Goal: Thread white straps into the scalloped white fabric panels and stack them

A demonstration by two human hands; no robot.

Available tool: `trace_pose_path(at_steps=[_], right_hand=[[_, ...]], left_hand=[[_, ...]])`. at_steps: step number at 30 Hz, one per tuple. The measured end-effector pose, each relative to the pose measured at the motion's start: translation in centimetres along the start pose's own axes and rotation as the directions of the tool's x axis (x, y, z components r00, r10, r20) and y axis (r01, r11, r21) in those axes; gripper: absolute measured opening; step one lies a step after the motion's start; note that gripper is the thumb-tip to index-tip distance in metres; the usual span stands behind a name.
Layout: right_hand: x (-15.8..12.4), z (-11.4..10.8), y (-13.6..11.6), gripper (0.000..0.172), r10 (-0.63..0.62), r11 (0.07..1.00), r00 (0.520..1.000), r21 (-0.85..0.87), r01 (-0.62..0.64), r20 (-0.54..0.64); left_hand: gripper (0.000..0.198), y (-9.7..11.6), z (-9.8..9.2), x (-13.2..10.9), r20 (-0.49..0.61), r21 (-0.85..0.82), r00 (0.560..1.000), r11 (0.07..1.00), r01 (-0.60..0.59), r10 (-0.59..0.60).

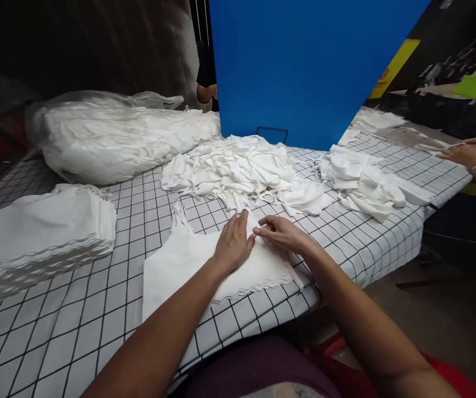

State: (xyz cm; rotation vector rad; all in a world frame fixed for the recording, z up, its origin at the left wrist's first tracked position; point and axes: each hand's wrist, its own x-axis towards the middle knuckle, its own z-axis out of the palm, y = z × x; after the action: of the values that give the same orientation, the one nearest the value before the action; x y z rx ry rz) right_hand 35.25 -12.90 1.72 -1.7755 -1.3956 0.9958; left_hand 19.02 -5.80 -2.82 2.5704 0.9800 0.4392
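Note:
A white tank top with thin straps and a wavy hem lies flat on the checked tablecloth in front of me. My left hand rests palm down on it, fingers stretched out toward the far edge. Just to its right, my right hand has thumb and forefinger drawn together at the garment's upper right edge, pinching the fabric there. The exact spot between those fingertips is small and hard to see. A thin pale strip lies by the garment's right side, close to the table edge.
A heap of crumpled white garments sits beyond my hands, a smaller pile right of it. Stacked flat garments and a clear bag of garments are left. A blue panel stands behind. Another person's hands show far right.

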Motion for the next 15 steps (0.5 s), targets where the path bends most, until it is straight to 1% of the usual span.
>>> trace_pose_path(at_steps=[1, 3, 5, 7, 9, 10, 12, 15], right_hand=[[0.7, 0.2, 0.0, 0.039, 0.01, 1.0, 0.999, 0.009, -0.01, 0.031], [1.3, 0.0, -0.1, 0.036, 0.002, 0.999, 0.998, 0.041, -0.005, 0.067], [0.7, -1.1, -0.2, 0.037, -0.04, 0.997, 0.992, 0.068, 0.031, 0.122], [-1.0, -2.6, -0.3, 0.04, -0.08, 0.995, 0.962, 0.078, 0.062, 0.263], [-3.3, -4.2, -0.4, 0.038, -0.078, 0.996, 0.898, 0.071, 0.053, 0.434], [-4.6, -5.0, -0.3, 0.036, -0.066, 0.997, 0.865, 0.068, 0.038, 0.497], [-6.9, -6.2, 0.0, 0.035, -0.058, 0.997, 0.825, 0.067, 0.024, 0.561], [-9.2, -7.5, 0.8, 0.033, -0.103, 0.994, 0.805, 0.083, 0.067, 0.584]], left_hand=[[0.064, 0.0, 0.1, 0.0, -0.009, -0.005, 1.0, 1.0, -0.007, 0.007], [0.064, -0.1, 0.2, 0.0, -0.021, -0.011, 1.0, 1.0, -0.013, 0.013], [0.064, -0.1, 0.2, 0.0, -0.026, -0.011, 0.999, 1.0, -0.018, 0.018], [0.065, -0.1, 0.2, -0.1, -0.03, -0.014, 0.999, 1.0, -0.018, 0.018], [0.065, 0.0, 0.1, -0.1, -0.03, -0.026, 0.999, 1.0, -0.013, 0.012], [0.065, 0.0, 0.1, -0.1, -0.029, -0.035, 1.0, 0.999, -0.011, 0.01], [0.064, 0.0, -0.1, -0.1, -0.023, -0.05, 1.0, 0.999, -0.015, 0.014], [0.064, 0.0, -0.2, -0.1, -0.015, -0.065, 1.0, 0.998, -0.018, 0.017]])
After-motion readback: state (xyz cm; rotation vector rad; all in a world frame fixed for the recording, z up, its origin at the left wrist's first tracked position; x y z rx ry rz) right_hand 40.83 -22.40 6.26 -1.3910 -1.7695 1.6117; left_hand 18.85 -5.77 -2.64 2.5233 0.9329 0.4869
